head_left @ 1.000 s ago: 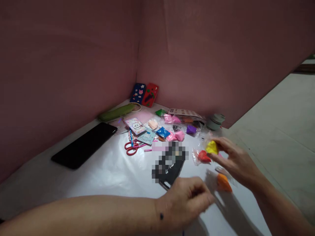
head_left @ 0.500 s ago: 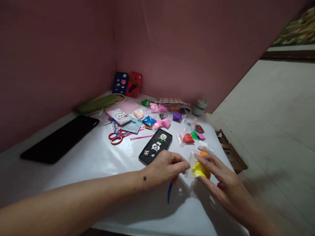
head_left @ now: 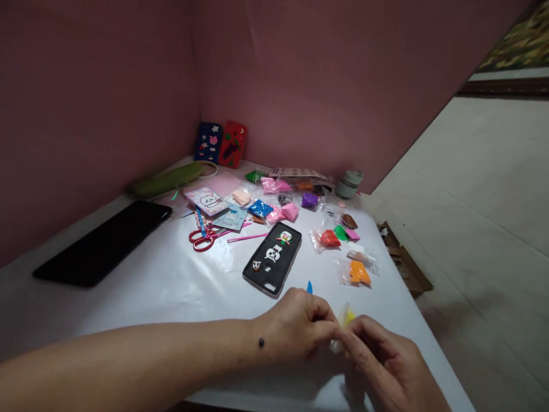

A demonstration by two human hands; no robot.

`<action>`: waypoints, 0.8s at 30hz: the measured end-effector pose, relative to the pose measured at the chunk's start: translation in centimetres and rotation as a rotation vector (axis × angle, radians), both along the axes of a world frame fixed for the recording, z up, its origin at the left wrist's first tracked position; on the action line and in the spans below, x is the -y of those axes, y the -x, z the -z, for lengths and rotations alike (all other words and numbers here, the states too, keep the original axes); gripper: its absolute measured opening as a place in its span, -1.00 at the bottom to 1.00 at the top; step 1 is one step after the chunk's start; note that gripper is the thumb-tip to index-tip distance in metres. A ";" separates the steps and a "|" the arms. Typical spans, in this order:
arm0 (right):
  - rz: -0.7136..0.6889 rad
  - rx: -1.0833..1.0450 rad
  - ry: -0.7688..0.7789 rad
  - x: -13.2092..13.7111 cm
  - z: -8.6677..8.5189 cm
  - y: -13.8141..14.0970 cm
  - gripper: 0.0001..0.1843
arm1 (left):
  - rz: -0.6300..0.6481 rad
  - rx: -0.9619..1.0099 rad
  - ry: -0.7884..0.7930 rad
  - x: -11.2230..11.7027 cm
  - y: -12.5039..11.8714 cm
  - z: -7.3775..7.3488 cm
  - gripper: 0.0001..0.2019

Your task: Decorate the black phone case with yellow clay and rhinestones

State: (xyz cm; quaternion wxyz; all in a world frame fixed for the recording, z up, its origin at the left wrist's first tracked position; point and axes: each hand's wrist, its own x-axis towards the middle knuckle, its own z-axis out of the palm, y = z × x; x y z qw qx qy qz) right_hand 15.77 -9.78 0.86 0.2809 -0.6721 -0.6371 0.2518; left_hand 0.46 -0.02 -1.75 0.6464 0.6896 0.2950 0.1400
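Observation:
My left hand (head_left: pixel 300 325) is closed, its thumb and forefinger pinching at the edge of a small clear packet of yellow clay (head_left: pixel 349 316). Facing it, my right hand (head_left: pixel 386 357) grips the same packet, and my fingers hide most of it. The fingertips of both hands meet there, low over the white table. Behind my left knuckles pokes the tip of a blue tool (head_left: pixel 309 287); the rest is covered. A black phone case (head_left: pixel 281 272) decorated with small clay figures lies just beyond my left hand. An orange clay packet (head_left: pixel 359 272) lies past my right hand.
Red (head_left: pixel 330 238), blue (head_left: pixel 259 208) and purple clay packets (head_left: pixel 309 199) lie about. Red-handled scissors (head_left: pixel 203 240), picture cards (head_left: pixel 231 217) and a dark tablet-like slab (head_left: pixel 105 243) are leftward. A grey jar (head_left: pixel 349 184) stands near the wall. The table's right edge (head_left: pixel 422 306) drops to the floor.
Both hands have come nearer to me with the yellow clay packet, and their fingertips now meet on it. The orange packet and the lower end of the phone case are uncovered.

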 end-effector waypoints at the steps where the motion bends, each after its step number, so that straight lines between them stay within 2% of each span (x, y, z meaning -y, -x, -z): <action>1: 0.037 -0.037 0.037 -0.1 0.0 0.5 -0.57 | 0.001 0.011 -0.071 0.2 0.0 0.1 -0.81; 4: 0.104 -0.071 0.046 -0.3 0.1 1.3 -0.51 | 0.027 0.045 -0.299 0.6 0.1 0.4 -0.85; 6: 0.094 -0.083 0.053 -0.3 0.2 1.4 -0.53 | 0.042 0.075 -0.344 0.7 0.3 0.4 -0.85; 8: 0.077 -0.119 0.075 -0.3 0.3 1.1 -0.55 | 0.045 0.124 -0.248 0.7 0.4 0.2 -0.85; 12: 0.019 -0.209 0.163 0.0 0.4 0.3 -0.56 | 0.101 0.184 0.081 0.5 0.5 -0.3 -0.89; 14: 0.000 -0.244 0.168 0.2 0.4 0.2 -0.56 | 0.109 0.214 0.160 0.5 0.5 -0.5 -0.87; 17: -0.006 -0.231 0.141 0.4 0.3 0.2 -0.56 | 0.119 0.260 0.196 0.4 0.5 -0.7 -0.82; 20: 0.040 -0.178 0.082 0.5 0.4 0.4 -0.58 | 0.106 0.205 0.215 0.5 0.4 -0.8 -0.78; 24: 0.102 -0.051 -0.094 0.6 1.3 0.9 -0.62 | 0.045 0.135 0.118 0.8 0.2 -0.8 -0.81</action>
